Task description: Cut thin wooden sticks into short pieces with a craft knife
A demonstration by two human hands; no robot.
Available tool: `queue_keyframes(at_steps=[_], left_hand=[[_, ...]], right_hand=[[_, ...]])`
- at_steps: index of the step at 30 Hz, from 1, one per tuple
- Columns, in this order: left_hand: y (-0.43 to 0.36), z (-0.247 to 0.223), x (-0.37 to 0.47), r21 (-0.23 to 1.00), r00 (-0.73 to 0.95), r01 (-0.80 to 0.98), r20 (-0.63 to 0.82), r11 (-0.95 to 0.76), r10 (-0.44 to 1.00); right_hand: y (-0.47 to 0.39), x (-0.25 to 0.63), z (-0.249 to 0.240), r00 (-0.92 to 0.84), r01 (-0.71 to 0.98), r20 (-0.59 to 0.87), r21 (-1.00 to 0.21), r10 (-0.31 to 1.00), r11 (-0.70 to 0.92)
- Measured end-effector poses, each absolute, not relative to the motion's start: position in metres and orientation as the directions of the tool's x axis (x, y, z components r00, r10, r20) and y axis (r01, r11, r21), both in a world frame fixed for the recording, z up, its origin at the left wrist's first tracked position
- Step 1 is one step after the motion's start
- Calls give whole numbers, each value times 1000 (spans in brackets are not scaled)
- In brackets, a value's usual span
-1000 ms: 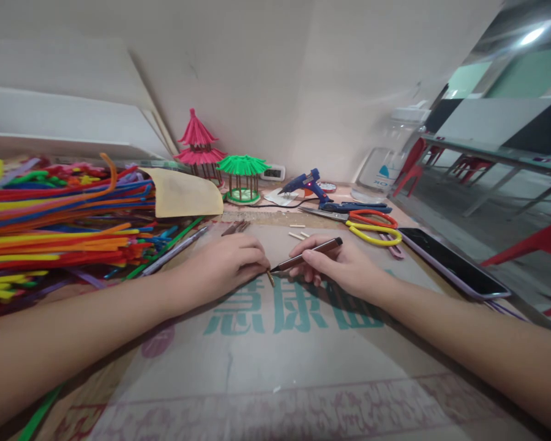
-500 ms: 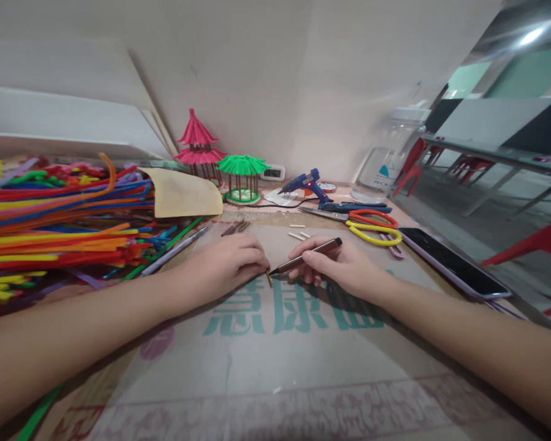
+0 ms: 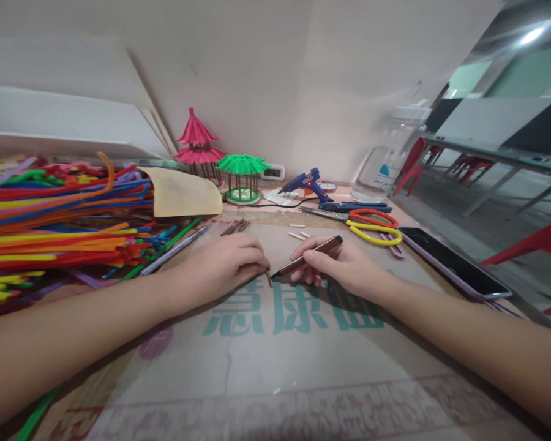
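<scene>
My left hand [image 3: 232, 260] rests on the printed sheet [image 3: 257, 367], its fingers closed on one end of a small thin stick [image 3: 269, 280]. In my right hand [image 3: 335, 263] is a brown marker [image 3: 308, 256], tilted down to the left, its dark tip at or very near the stick. Several short pale sticks [image 3: 296, 236] lie just beyond my hands. Some dark brown sticks [image 3: 234, 227] are behind my left hand.
Colourful pipe cleaners [image 3: 59, 214] are heaped at the left. Pink [image 3: 197, 131] and green [image 3: 243, 165] pavilion models, a glue gun [image 3: 305, 182], scissors [image 3: 367, 226] and a bottle [image 3: 386, 159] stand or lie behind; a phone [image 3: 454, 260] lies at the right.
The marker and my right hand have shifted very slightly, with the marker tip a little lower along the stick. My left hand stays in nearly the same place, still on the stick.
</scene>
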State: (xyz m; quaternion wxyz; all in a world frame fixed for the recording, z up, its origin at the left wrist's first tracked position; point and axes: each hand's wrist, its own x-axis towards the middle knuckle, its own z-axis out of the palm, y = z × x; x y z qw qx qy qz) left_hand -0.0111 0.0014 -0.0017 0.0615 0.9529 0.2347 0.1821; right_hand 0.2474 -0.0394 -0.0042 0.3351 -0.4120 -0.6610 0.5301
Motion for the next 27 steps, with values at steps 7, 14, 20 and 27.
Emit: queue_keyframes(at_steps=[7,14,20,27], left_hand=[[2,-1,-11,198,826,418,324,-887,462],[1,-1,-11,210,821,424,322,-881,471],[3,-2,-11,198,825,418,325,-886,462],[2,-2,-11,201,828,409,328,-890,455]], right_hand=[[-40,247,-1,-441,185,26,-975,897,120],[-40,248,-2,-424,176,49,-975,904,136],[-39,249,-5,-412,187,45,-973,910,132],[-40,248,-4,-437,192,49,-970,898,147]])
